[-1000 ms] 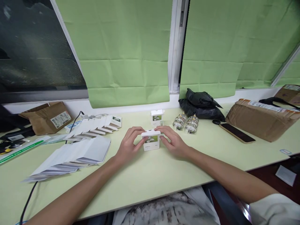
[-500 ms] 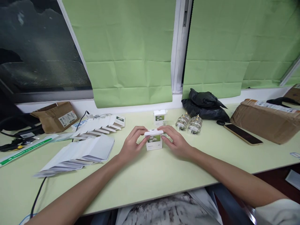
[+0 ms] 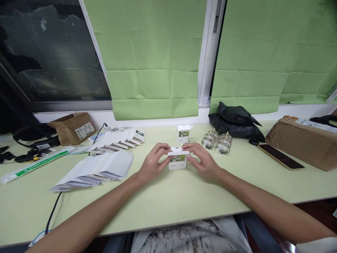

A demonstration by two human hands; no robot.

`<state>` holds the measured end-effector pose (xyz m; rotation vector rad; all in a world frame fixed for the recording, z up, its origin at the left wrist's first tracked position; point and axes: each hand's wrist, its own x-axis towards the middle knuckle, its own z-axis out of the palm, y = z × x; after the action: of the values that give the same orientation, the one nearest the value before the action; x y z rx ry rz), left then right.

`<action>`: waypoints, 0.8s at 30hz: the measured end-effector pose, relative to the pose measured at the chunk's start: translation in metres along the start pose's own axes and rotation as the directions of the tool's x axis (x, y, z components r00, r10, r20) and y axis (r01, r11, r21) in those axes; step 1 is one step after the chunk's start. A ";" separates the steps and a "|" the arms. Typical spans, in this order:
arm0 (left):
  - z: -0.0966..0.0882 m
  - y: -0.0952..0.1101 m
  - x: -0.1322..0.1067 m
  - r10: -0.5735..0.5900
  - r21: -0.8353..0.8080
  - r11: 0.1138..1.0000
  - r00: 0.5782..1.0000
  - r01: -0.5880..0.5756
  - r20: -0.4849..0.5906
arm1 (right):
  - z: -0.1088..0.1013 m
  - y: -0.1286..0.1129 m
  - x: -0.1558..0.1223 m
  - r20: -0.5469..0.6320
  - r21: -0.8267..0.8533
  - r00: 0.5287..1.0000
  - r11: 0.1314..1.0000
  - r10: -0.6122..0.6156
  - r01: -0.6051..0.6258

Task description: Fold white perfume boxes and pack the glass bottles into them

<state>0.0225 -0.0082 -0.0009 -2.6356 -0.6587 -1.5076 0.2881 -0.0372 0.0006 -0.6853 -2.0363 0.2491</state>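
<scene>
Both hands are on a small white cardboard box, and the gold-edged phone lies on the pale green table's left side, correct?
Wrong side: the head view shows the gold-edged phone on the table's right side. The left hand and right hand are on the box.

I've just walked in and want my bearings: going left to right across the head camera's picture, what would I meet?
Open carton → left hand → small box → right hand → black bags → large carton.
</scene>
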 end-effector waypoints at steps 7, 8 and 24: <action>-0.001 0.002 -0.003 0.134 0.073 0.988 0.991 -0.134 0.008 | 0.002 -0.002 -0.001 -0.078 0.025 0.997 0.999 -0.020 0.022; -0.001 0.004 -0.003 0.144 0.069 0.987 0.990 -0.144 0.006 | 0.003 -0.002 -0.002 -0.094 0.032 0.996 0.999 0.000 0.003; 0.006 0.010 -0.006 -0.005 -0.141 0.990 1.000 0.006 0.011 | 0.001 -0.009 0.001 -0.103 -0.007 0.994 0.999 -0.037 0.036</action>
<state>0.0283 -0.0185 -0.0072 -2.7475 -0.5808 -1.6001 0.2838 -0.0435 0.0047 -0.6502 -1.9496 0.1836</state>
